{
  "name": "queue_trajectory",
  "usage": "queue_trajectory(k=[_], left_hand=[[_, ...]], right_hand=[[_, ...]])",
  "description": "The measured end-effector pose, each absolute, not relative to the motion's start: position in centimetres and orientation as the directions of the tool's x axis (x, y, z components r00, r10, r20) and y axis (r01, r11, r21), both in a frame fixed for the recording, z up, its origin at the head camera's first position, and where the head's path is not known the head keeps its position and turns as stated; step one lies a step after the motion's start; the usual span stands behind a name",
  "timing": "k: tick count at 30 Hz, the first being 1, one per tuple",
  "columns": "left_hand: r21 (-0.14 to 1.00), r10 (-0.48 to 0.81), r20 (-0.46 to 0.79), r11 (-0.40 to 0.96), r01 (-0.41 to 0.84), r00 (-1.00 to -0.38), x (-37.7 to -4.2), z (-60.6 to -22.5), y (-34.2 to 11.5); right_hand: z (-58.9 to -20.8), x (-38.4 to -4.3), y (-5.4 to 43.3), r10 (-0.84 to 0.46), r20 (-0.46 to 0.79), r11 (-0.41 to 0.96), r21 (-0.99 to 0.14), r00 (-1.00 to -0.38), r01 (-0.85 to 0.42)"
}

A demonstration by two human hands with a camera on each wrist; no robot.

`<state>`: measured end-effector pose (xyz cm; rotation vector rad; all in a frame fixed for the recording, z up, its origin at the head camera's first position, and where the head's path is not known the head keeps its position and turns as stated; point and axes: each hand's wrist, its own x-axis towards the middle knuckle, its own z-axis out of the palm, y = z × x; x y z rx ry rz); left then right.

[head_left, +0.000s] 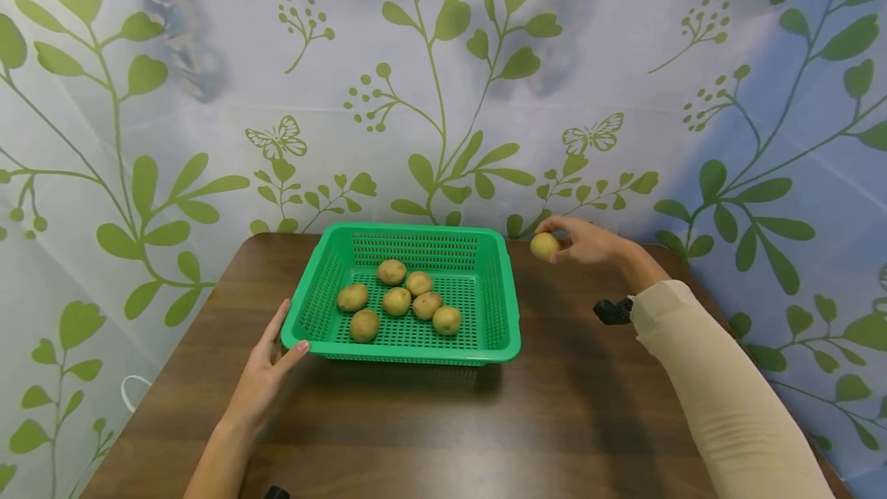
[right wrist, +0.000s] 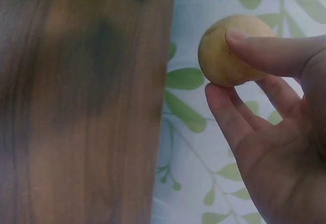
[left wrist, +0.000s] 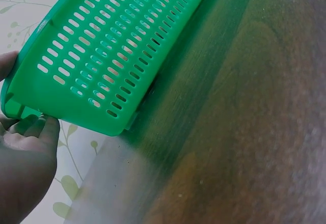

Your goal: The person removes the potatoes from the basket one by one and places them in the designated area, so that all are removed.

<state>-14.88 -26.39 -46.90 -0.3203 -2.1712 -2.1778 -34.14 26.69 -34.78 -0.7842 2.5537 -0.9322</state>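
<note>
A green plastic basket (head_left: 509,306) with slotted walls stands on the table, several potatoes (head_left: 396,301) lying loose on its floor. At its front left corner my left hand (head_left: 266,368) grips the rim, thumb on top. The left wrist view shows the fingers tucked under the rim of the basket (left wrist: 66,94). To the right of the basket, my right hand (head_left: 582,241) pinches one potato (head_left: 545,246) between thumb and fingertips. In the right wrist view this potato (right wrist: 224,53) is round and yellow-brown, raised in front of the wall cloth.
The dark wooden table (head_left: 430,422) ends at the back against a white cloth (head_left: 388,98) printed with green leaves. A black device (head_left: 613,312) hangs at the right wrist. Off the table's left edge, a thin white cable (head_left: 128,387) curves.
</note>
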Motion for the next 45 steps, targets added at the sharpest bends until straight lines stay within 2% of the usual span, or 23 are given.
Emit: queue_trajectory(k=[11, 16, 25, 31, 39, 45], left_hand=[[0.985, 0.105, 0.173, 0.007, 0.175, -0.979, -15.3, -46.9, -26.2], [0.985, 0.101, 0.169, 0.009, 0.170, -0.981, -15.4, -46.9, -26.1], [0.984, 0.095, 0.174, 0.010, 0.175, -0.980, -15.4, -47.0, -25.9], [0.985, 0.091, 0.173, 0.014, 0.175, -0.981, -15.2, -47.1, -25.9], [0.981, 0.088, 0.190, 0.021, 0.192, -0.978, -15.0, -46.9, -26.0], [0.982, 0.096, 0.189, -0.004, 0.190, -0.977, -14.7, -47.1, -26.2]], right_hand=[[-39.2, -33.4, 27.6, -0.431, -0.091, 0.751, -0.588, -0.898, -0.301], [-41.8, -33.1, 27.7, -0.434, -0.016, 0.764, -0.536, -0.901, -0.359], [-45.1, -33.3, 28.1, -0.409, 0.066, 0.770, -0.511, -0.910, -0.383], [-45.7, -33.1, 28.3, -0.407, 0.047, 0.748, -0.556, -0.912, -0.362], [-45.4, -33.0, 28.3, -0.374, -0.068, 0.678, -0.701, -0.925, -0.223], [-46.1, -33.0, 28.2, -0.396, -0.077, 0.672, -0.704, -0.915, -0.231]])
